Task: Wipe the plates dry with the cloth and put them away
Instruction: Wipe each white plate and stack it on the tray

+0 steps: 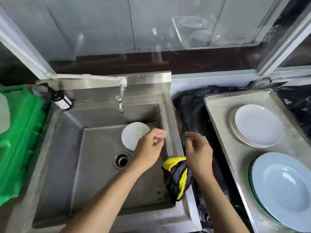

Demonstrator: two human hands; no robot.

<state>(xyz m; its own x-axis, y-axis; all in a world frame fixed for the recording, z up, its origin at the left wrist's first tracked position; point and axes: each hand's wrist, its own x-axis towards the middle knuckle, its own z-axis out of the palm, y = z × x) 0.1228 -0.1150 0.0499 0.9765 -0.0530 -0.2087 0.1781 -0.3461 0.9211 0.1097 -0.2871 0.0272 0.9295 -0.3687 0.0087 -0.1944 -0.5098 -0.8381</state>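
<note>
Hands hang idle above the sink's right rim [170, 132]: left hand [148, 148] and right hand [198, 152] loosely curled, holding nothing. Likely next: grip the yellow-and-black cloth [178, 177] draped on that rim, then lift the small white plate [133, 135] from the basin's back right corner by its edge, wiping both faces.

I stand at a stainless steel sink [94, 165] with a wall-mounted white tap [120, 91] above its basin. Behind it a glass window [151, 27] in a white frame [25, 52] admits daylight. A green crate [20, 140] stands left of the sink, and a metal tray [223, 118] sits to the right.
</note>
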